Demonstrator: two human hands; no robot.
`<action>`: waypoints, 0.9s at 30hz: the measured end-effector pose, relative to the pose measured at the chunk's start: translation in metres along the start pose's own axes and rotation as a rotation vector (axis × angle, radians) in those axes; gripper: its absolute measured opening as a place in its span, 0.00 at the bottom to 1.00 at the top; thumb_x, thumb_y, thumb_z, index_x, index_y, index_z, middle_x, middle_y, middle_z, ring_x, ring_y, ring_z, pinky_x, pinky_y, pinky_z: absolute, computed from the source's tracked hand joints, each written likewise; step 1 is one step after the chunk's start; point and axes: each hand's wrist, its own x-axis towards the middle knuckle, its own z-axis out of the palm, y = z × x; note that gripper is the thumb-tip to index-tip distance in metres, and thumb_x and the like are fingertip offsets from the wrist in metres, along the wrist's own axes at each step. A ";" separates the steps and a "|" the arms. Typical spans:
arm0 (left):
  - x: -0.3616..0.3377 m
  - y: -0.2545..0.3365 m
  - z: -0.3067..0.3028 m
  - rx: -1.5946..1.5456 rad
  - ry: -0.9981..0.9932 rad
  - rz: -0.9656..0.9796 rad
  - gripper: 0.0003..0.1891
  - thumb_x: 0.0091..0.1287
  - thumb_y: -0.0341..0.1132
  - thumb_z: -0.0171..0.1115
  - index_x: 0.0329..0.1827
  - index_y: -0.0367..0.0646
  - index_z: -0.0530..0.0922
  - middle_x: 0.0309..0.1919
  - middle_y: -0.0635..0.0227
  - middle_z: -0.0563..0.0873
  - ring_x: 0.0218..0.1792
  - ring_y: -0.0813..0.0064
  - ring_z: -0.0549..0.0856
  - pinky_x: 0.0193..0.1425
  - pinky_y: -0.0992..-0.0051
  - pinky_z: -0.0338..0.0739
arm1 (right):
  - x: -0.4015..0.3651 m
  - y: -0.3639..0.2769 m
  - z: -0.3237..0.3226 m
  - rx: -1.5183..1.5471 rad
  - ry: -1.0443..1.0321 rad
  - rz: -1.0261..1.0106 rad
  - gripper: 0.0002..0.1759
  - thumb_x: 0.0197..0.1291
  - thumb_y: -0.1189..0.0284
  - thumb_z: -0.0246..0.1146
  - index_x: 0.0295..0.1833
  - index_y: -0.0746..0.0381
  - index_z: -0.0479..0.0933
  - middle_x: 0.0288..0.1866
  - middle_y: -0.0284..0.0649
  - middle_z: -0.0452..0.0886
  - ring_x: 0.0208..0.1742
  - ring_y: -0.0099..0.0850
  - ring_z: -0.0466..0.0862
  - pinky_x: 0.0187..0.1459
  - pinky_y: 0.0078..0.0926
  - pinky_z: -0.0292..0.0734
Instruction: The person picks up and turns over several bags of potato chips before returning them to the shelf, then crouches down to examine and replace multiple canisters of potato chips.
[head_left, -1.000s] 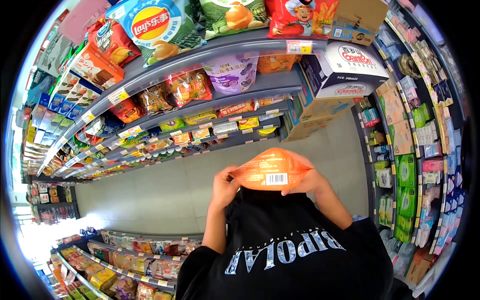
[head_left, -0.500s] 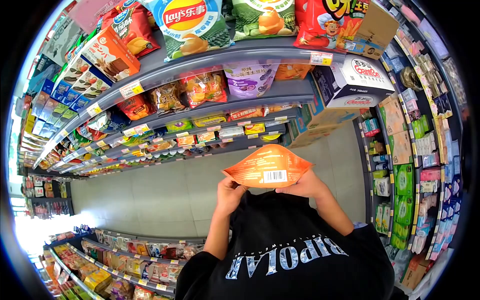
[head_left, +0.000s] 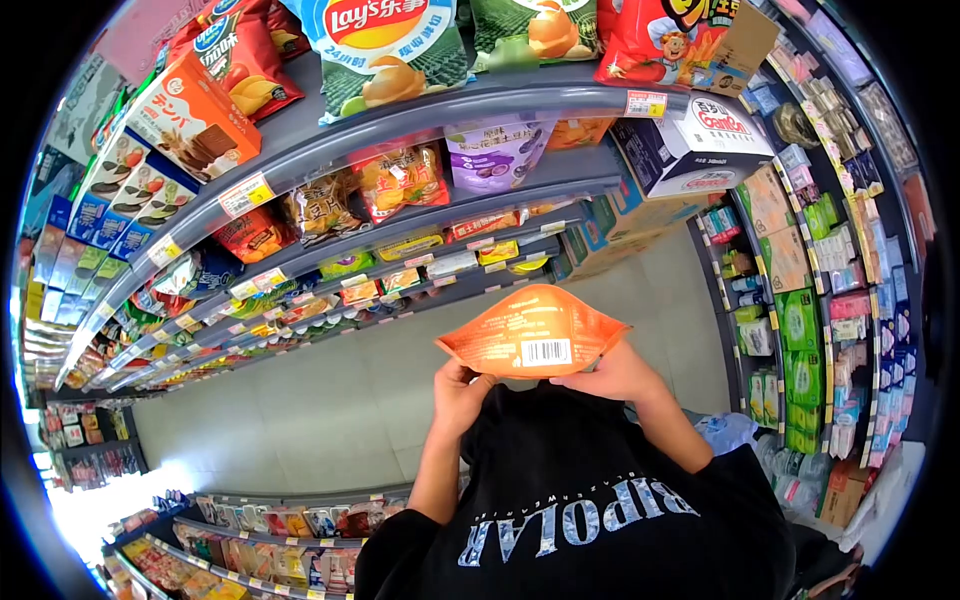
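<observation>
An orange snack bag is held up in front of my chest, its back with printed text and a white barcode facing me. My left hand grips its lower left edge, with the thumb on the near side. At the lower right edge, my right hand pinches the bag, and its fingers are partly hidden behind it. Both hands are closed on the bag. The bag's far side is out of sight.
A curved snack shelf spans the front, with chip bags on top and a purple bag below. A white-and-navy carton stands at its right end. Green packs fill shelving to the right. Grey floor lies between the shelves.
The view has turned and shifted slightly, so the shelves sit lower at left and further left at right. The orange bag stays in both hands, with nearly the same tilt.
</observation>
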 end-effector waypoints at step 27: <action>-0.006 0.000 0.154 0.031 -0.133 -0.096 0.25 0.58 0.22 0.77 0.60 0.33 0.81 0.54 0.63 0.88 0.55 0.73 0.86 0.63 0.69 0.80 | -0.061 0.051 -0.149 0.223 -0.095 -0.055 0.26 0.50 0.70 0.79 0.55 0.66 0.82 0.48 0.45 0.90 0.48 0.37 0.90 0.55 0.34 0.83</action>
